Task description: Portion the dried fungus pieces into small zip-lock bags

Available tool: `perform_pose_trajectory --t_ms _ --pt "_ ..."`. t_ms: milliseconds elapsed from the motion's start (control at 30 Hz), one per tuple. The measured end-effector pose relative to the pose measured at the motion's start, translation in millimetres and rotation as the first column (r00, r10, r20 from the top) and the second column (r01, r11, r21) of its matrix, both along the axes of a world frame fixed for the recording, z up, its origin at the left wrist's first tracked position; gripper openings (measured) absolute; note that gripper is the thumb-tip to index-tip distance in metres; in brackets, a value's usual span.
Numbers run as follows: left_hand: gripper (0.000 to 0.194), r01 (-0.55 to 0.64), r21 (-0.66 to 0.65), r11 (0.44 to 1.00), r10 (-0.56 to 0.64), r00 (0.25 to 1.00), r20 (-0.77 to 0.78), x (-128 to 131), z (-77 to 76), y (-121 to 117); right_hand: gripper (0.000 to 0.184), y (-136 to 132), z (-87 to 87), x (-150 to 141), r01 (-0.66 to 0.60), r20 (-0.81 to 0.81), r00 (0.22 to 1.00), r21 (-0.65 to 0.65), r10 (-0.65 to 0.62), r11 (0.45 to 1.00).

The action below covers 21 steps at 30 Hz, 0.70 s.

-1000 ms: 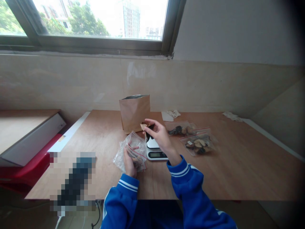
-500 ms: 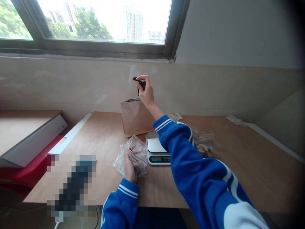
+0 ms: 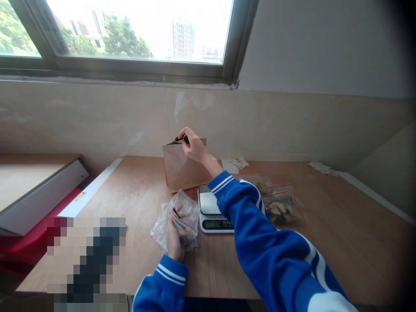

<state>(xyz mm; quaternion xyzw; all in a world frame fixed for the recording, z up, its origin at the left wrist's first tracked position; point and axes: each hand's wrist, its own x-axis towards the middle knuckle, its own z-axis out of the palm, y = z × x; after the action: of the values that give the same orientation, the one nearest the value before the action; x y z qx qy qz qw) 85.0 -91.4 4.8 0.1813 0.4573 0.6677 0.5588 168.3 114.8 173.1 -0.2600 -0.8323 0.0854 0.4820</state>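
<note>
I have the dark piece (image 3: 186, 139) at the open mouth of the brown paper bag (image 3: 180, 169), pinched between the fingertips of the right hand (image 3: 195, 146). That hand was over the scale (image 3: 216, 225) a second ago, then raised above the paper bag; now it has come down to the rim, so the piece has been carried across, though I see no release. The left hand (image 3: 173, 236) stays low, gripping the clear zip bag (image 3: 186, 197); I can't make out every finger through the film. The scale sits just beside it, its reading illegible. Past the blue sleeve (image 3: 266, 229) lie more filled bags (image 3: 281, 208).
</note>
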Motion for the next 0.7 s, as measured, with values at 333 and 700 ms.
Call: perform_pose_trajectory --t_ms 333,700 --pt "0.054 -0.002 -0.001 1.0 0.002 1.0 0.011 -1.0 -2.4 -0.5 0.013 -20.6 17.9 -0.8 0.226 0.318 0.926 -0.03 -0.205 0.974" --pt "0.056 0.013 -0.001 1.0 -0.013 1.0 0.027 0.1 0.6 -0.1 0.02 -17.4 10.3 -0.4 0.25 0.258 0.936 -0.012 -0.238 0.968"
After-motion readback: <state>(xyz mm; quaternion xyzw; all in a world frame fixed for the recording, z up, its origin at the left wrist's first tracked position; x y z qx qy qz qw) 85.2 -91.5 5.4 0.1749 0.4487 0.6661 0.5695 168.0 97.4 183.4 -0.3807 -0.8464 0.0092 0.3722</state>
